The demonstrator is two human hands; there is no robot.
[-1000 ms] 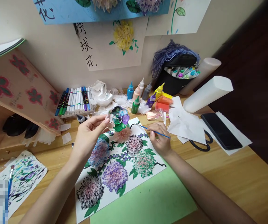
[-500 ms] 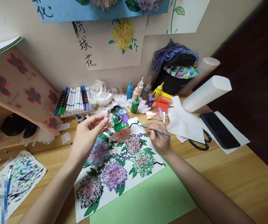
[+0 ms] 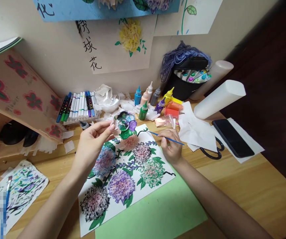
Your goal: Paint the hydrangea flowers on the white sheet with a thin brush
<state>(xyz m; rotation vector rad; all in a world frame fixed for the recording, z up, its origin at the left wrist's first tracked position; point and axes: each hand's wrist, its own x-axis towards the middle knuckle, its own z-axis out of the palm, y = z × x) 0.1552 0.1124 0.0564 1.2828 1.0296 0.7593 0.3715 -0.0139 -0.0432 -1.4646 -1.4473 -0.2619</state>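
Right hand (image 3: 171, 145), fingers pinched closed around blue-handled paintbrush (image 3: 154, 133), shifted slightly right in past second; bristle end lingers by black painted branch (image 3: 141, 131) at far corner of floral painting (image 3: 138, 192), contact too small to tell. Left hand (image 3: 95, 136), thumb and fingers part-closed, grips flower-shaped paint palette (image 3: 125, 125) above painting's far edge, barely moved. No fresh stroke discernible, suggesting slow brushwork on one spot

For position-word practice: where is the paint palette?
In the head view, the paint palette is in the left hand, near the far end of the painting, left of the green bottle.
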